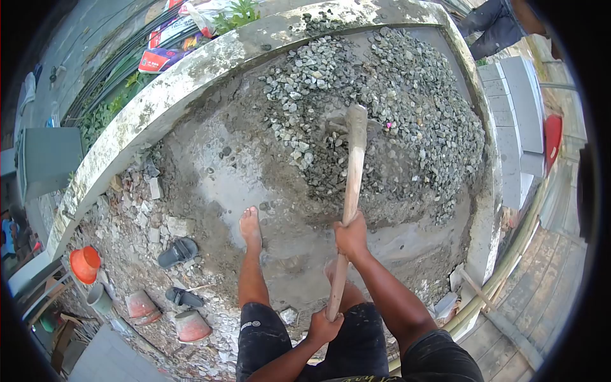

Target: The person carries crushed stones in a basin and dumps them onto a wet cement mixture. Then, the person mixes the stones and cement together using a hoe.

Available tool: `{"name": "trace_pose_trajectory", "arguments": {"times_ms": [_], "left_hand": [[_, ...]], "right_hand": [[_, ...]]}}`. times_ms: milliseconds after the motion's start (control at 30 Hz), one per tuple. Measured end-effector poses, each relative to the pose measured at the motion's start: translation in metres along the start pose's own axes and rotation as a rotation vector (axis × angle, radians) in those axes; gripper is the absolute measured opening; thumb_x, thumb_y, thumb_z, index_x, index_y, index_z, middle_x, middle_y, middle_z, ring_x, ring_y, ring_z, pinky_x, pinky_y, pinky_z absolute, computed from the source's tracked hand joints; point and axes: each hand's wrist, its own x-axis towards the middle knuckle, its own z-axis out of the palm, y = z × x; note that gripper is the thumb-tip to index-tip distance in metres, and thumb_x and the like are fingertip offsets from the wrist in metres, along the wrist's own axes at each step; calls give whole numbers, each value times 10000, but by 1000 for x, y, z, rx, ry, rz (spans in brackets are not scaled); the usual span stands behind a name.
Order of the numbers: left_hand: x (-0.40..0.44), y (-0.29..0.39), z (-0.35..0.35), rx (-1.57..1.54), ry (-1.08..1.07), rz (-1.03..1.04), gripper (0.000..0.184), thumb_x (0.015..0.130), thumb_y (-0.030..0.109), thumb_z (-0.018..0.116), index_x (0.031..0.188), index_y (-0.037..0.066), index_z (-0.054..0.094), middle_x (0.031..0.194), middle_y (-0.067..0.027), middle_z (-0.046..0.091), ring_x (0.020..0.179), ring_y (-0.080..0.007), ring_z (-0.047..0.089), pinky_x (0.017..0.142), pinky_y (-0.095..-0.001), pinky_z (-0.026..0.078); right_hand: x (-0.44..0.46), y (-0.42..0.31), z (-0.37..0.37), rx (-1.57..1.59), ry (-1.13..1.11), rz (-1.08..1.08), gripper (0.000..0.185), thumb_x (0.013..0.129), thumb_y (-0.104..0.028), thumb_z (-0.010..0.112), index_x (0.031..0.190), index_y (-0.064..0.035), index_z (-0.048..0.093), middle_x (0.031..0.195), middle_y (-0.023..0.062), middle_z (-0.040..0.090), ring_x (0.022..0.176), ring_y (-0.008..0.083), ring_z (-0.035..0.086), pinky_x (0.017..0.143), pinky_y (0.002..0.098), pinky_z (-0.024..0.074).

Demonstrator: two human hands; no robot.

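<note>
A hoe [354, 165] with a long wooden handle stretches away from me, its head over a pile of grey gravel [433, 108]. The blade is partly sunk among the stones or hidden by them. My right hand [352, 235] is wrapped round the middle of the handle. Lower down, my left hand [325, 328] grips the handle close to its near end. My bare left foot [250, 224] stands on wet grey ground in front of the pile, while the handle and right arm partly cover my other foot.
A low whitewashed wall [159, 105] curves round the gravel. At left lie black sandals [177, 252], an orange bucket [84, 264], several dirty buckets [193, 326] and rubble [141, 210]. Grey blocks [509, 121] stand beyond the right wall. Another person [493, 28] is at top right.
</note>
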Motion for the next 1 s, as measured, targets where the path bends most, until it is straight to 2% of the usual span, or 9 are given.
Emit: {"name": "trace_pose_trajectory", "arguments": {"times_ms": [100, 200, 333, 433, 500, 600, 767, 833, 1000], "left_hand": [[30, 21, 0, -27, -15, 90, 254, 756, 172, 652, 897, -36, 610, 688, -173, 629, 652, -211, 642, 616, -355, 483], [117, 95, -12, -62, 15, 199, 257, 760, 198, 651, 925, 2, 624, 723, -196, 635, 722, -319, 659, 633, -376, 496], [162, 106, 0, -25, 4, 47, 251, 770, 190, 642, 918, -10, 612, 732, -197, 634, 683, -322, 644, 608, -382, 479], [122, 63, 31, -240, 55, 43, 257, 766, 202, 644, 890, -18, 601, 722, -206, 628, 689, -344, 639, 620, -387, 481], [97, 24, 34, -81, 73, -96, 224, 780, 162, 649, 907, -19, 613, 693, -123, 630, 648, -174, 615, 605, -339, 478], [62, 18, 9, -3, 5, -90, 236, 778, 157, 651, 918, -30, 617, 697, -132, 634, 658, -180, 626, 613, -340, 483], [58, 11, 7, -41, 50, 118, 233, 772, 177, 652, 919, -2, 626, 682, -147, 638, 659, -206, 652, 625, -333, 497], [101, 48, -7, 39, 103, 248, 260, 748, 201, 635, 858, -34, 617, 689, -239, 616, 704, -376, 641, 632, -408, 503], [192, 147, -40, -12, 92, 286, 276, 748, 235, 644, 890, 0, 613, 671, -185, 631, 648, -355, 638, 607, -390, 498]], "right_hand": [[11, -51, -22, 70, 96, -253, 392, 725, -35, 585, 1079, 37, 431, 805, 186, 555, 727, 285, 585, 638, 352, 450], [59, -138, -39, 175, 114, -388, 288, 771, -10, 548, 1018, 10, 400, 580, 62, 465, 353, 158, 474, 301, 301, 367], [143, -128, -18, 154, -2, -77, 266, 763, -19, 546, 999, 62, 452, 643, 147, 538, 377, 200, 501, 301, 314, 353], [123, -80, 10, 47, -65, -85, 262, 762, -28, 549, 987, 72, 459, 655, 154, 543, 407, 218, 525, 325, 338, 383], [101, -46, 22, 10, -75, -56, 292, 756, -38, 561, 1006, 74, 461, 671, 158, 550, 427, 224, 540, 348, 354, 404], [63, -32, 15, 86, -96, 138, 357, 740, -44, 586, 1055, 68, 460, 703, 151, 563, 470, 245, 565, 436, 378, 466], [52, -38, -8, 163, 74, -239, 256, 756, -2, 554, 974, 7, 419, 624, 88, 490, 351, 163, 467, 303, 313, 365], [39, -109, -33, 300, 103, -302, 190, 760, -2, 541, 902, -4, 414, 590, 77, 475, 342, 149, 457, 301, 298, 364], [135, -200, -29, 357, 79, -364, 91, 743, 4, 508, 710, 19, 425, 537, 66, 453, 347, 153, 452, 302, 305, 373]]}}
